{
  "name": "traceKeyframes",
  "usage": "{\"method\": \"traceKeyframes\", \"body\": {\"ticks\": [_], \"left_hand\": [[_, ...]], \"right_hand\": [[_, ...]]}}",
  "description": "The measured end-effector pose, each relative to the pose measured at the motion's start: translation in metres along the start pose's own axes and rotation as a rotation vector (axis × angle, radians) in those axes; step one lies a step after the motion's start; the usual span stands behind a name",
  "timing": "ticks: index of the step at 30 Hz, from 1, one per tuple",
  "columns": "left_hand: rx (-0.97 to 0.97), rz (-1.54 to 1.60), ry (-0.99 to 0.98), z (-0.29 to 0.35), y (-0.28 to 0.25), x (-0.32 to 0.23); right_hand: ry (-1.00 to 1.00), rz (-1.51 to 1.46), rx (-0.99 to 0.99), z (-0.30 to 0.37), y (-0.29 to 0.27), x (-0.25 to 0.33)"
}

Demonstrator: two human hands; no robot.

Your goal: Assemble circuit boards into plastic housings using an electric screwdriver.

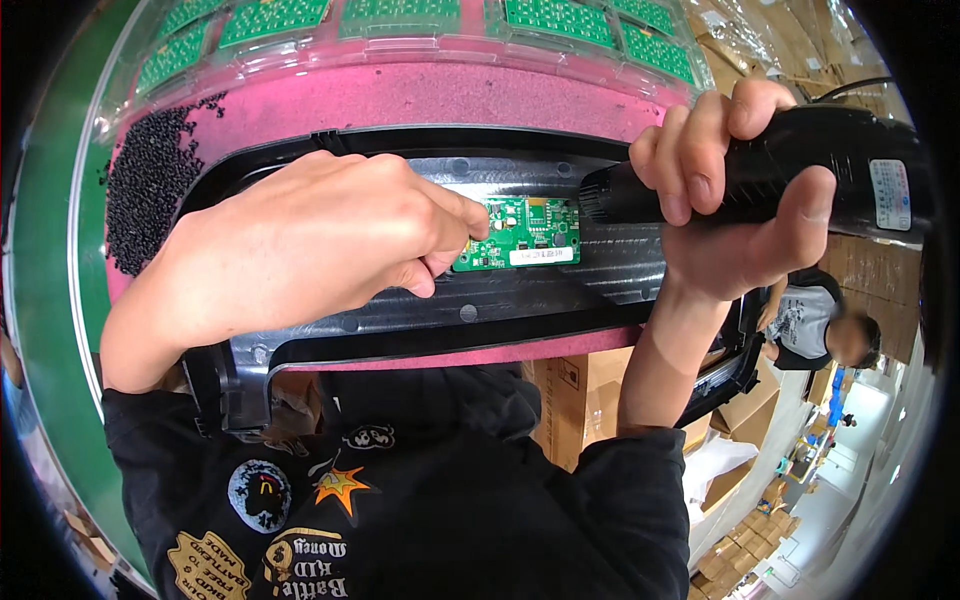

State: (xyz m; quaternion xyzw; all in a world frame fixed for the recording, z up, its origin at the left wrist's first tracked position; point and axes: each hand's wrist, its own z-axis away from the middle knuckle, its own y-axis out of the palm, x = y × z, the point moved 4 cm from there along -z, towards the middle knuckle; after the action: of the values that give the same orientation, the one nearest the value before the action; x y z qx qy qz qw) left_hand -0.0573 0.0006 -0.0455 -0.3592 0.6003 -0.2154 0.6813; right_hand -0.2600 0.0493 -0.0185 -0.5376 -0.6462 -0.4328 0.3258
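Note:
A green circuit board (540, 225) with a white label strip lies inside a long black plastic housing (390, 335). My left hand (370, 220) comes in over the housing from the left. Its curled fingers press on the board's left end, covering that part; whether a small piece is between them is hidden. My right hand (740, 210) is closed around a black corded power tool (840, 165), which looks like an electric screwdriver. The tool's ribbed end lies by the board's right edge. Its bit does not show.
A heap of small black screws (150, 195) sits left of the housing on the pink mat (400, 95). Clear plastic trays (420, 45) with several green boards stand behind. Cardboard boxes (580, 400) are below the table edge. Another person (805, 320) is at the right.

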Motion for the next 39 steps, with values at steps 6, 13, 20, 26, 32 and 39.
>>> {"method": "traceKeyframes", "body": {"ticks": [6, 13, 20, 26, 32, 39], "left_hand": [[0.046, 0.003, -0.061, 0.001, -0.003, -0.001], [-0.134, 0.032, 0.076, -0.010, -0.006, 0.005], [-0.393, 0.210, 0.208, -0.005, -0.013, -0.001], [-0.398, 0.194, 0.215, -0.004, -0.018, -0.006], [-0.452, 0.128, 0.253, -0.004, -0.017, -0.007], [-0.463, 0.086, 0.244, -0.002, -0.018, -0.005]], "right_hand": [[-0.046, 0.117, -0.077, 0.001, 0.005, -0.004], [-0.145, -0.332, -0.150, 0.012, 0.025, 0.036], [-0.284, -0.406, -0.042, 0.013, 0.047, 0.045], [-0.290, -0.406, -0.012, 0.011, 0.052, 0.049], [-0.291, -0.334, 0.028, 0.009, 0.050, 0.048], [-0.288, -0.247, 0.105, 0.008, 0.048, 0.046]]}}
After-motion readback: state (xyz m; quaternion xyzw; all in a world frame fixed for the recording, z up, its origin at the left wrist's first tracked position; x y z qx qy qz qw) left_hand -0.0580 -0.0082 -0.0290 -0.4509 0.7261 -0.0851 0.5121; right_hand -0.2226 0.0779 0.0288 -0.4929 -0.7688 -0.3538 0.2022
